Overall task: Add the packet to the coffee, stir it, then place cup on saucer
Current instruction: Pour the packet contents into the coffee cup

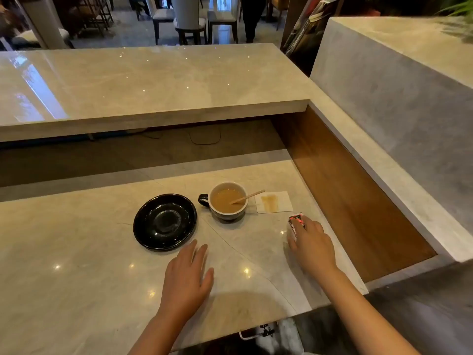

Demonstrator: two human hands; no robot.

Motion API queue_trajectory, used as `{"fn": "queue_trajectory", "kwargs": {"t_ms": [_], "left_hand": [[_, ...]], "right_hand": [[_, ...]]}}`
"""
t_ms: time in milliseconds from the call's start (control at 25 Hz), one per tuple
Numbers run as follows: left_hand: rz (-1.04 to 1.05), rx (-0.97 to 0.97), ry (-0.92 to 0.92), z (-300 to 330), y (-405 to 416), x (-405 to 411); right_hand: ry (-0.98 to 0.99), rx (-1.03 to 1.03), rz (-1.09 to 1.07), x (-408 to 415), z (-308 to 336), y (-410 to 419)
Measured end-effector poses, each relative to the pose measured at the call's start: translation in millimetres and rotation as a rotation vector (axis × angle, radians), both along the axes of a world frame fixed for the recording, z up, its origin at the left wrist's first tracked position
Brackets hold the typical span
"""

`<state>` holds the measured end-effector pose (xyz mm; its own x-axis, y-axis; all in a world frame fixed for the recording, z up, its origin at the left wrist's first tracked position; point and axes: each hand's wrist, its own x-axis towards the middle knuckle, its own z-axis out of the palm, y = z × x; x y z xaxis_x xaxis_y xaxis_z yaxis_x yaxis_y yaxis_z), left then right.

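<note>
My right hand [311, 242] covers the small red-printed paper packet [297, 221], fingers seemingly closing to lift it; left hand [188, 275] rests flat, fingers spread, steadying.

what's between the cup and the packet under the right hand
In the head view, a stained white napkin lies between the cup and the packet under the right hand.

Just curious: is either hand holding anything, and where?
The right hand covers the packet's near end on the counter; a firm grip cannot be told. The left hand holds nothing.
</note>
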<state>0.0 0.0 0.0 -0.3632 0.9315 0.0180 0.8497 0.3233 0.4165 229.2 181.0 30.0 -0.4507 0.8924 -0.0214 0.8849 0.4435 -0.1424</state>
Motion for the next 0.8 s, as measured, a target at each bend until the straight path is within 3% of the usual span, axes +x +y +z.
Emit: {"fn": "queue_trajectory", "kwargs": {"t_ms": [360, 600, 800], "left_hand": [[0.003, -0.076, 0.131, -32.4, 5.0, -3.7], [-0.007, -0.073, 0.128, -32.1, 4.9, -4.5], [-0.003, -0.085, 0.122, -34.5, 5.2, -5.8]], "right_hand": [[0.077, 0.075, -0.098, -1.9, -18.1, 7.4], [0.216, -0.013, -0.302, -1.7, -12.9, 19.4], [0.100, -0.048, -0.428, 3.9, -10.4, 25.8]]}}
